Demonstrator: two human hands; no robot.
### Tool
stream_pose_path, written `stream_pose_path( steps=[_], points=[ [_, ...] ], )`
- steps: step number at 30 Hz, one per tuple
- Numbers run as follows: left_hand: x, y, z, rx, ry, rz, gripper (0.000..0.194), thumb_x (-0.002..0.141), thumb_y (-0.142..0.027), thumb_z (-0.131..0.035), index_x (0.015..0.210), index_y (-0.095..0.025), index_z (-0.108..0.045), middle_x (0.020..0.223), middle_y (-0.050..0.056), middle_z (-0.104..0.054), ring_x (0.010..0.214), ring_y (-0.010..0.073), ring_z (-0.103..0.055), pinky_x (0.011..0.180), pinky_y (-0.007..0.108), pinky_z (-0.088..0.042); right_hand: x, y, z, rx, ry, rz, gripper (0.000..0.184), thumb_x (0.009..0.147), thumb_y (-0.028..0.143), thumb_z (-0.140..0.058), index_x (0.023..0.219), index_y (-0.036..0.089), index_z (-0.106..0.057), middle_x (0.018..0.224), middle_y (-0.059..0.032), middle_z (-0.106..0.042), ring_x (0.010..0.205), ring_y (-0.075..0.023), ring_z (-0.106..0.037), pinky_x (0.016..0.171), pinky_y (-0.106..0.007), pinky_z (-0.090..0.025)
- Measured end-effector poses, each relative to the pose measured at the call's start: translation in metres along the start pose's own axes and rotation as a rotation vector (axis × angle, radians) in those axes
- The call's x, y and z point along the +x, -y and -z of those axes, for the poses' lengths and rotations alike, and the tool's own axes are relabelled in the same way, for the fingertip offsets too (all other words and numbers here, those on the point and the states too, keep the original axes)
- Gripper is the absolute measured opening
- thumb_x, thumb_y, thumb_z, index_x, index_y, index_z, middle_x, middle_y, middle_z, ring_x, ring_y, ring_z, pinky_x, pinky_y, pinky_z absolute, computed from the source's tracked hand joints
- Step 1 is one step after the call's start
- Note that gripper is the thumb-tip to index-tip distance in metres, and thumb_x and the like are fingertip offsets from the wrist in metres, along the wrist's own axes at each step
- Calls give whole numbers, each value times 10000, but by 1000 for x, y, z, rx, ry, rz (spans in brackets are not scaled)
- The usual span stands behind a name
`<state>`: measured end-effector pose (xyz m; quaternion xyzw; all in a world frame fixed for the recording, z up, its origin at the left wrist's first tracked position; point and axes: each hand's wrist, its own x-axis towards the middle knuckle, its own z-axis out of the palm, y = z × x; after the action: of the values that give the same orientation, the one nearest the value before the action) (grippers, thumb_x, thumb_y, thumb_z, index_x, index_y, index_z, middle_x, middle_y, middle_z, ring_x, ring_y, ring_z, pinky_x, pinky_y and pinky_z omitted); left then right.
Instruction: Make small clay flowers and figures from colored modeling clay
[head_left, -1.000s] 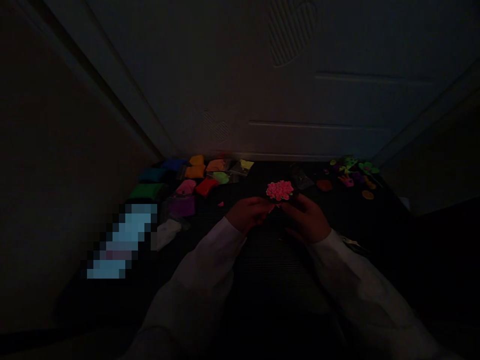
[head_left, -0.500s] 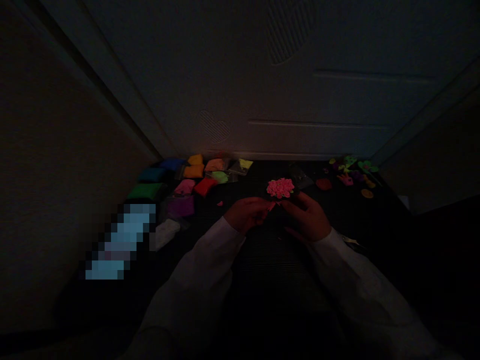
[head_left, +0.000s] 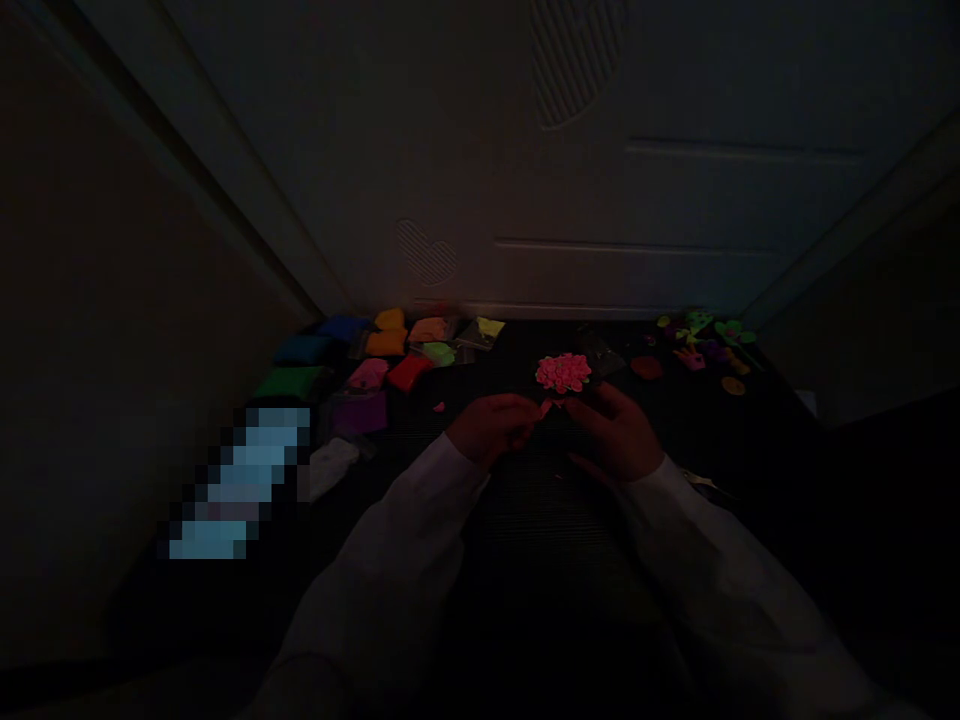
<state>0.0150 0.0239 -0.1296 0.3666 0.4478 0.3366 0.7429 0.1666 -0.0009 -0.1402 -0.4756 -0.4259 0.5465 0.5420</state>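
In the dim head view, my left hand (head_left: pixel 495 428) is closed in a pinch on a small strip of pink clay (head_left: pixel 547 408). My right hand (head_left: pixel 619 432) faces it from the right, its thumb and finger closing at the strip's other end; the low light hides much of the grip. Just beyond my fingertips sits a round cluster of pink clay petals (head_left: pixel 563 372) with green edges. A tiny pink clay bit (head_left: pixel 439 407) lies left of my left hand.
Packs of coloured clay, including a red pack (head_left: pixel 409 374), a purple pack (head_left: pixel 360 411) and a white pack (head_left: pixel 334 465), lie at left beside a lit, blurred screen (head_left: pixel 247 480). Small clay figures (head_left: pixel 701 345) stand back right. Scissors (head_left: pixel 705 484) lie by my right wrist.
Almost nothing differs. The pink petal cluster appears slightly higher and further right, and the fingers around the pink strip have shifted very slightly.
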Motion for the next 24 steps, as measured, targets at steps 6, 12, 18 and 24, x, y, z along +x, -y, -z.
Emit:
stream_pose_path(
  steps=[6,12,18,24],
  points=[
    [0,0,0,-11,17,2,133,507,-191,-664,604,-128,-599,492,-25,-497,459,53,-431,468,207,-286,1,-1,1,16,-8,-1,264,608,317,-649,852,225,-608,808,8,-644,732,-151,-581,716,-308,-430],
    [1,1,1,-15,33,-12,143,504,-196,-670,605,-125,-598,488,-26,-497,452,52,-428,462,207,-282,2,0,1,23,-6,0,231,614,311,-646,824,223,-610,764,15,-640,708,-139,-575,697,-294,-426],
    [2,2,1,1,28,-16,135,511,-183,-656,617,-122,-598,495,-22,-503,454,54,-432,454,201,-276,3,-1,2,15,-11,-10,210,609,306,-653,794,216,-609,742,22,-633,684,-127,-567,655,-271,-421],
    [2,3,1,-10,29,-35,134,511,-184,-655,618,-121,-606,497,-21,-510,451,50,-430,455,201,-284,4,-3,2,19,-25,-2,227,586,321,-663,787,228,-616,740,25,-639,685,-136,-571,667,-288,-414]
  ],
)
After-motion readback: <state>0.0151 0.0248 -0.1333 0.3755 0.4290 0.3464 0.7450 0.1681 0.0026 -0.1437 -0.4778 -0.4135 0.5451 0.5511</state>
